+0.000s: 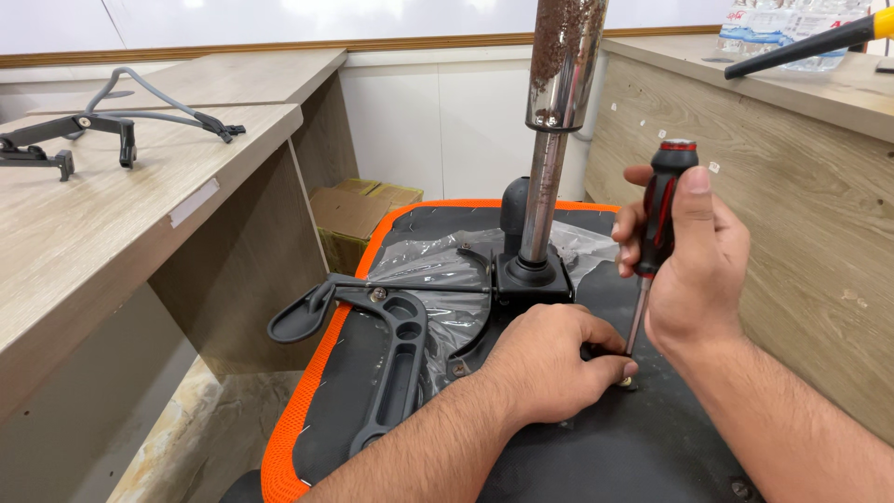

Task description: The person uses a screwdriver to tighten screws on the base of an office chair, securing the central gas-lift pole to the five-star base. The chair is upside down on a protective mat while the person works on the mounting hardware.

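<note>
On the chair underside (559,456) — right hand (694,270) grips screwdriver (656,224), left hand (549,359) steadies tip.

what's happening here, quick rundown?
A person works on an upturned office chair seat with an orange mesh edge. The right hand holds a red-and-black screwdriver upright, tip down at the seat underside. The left hand rests by the tip, fingers steadying something small there. The metal gas column stands up from the base plate, and a black armrest lies on the seat.
</note>
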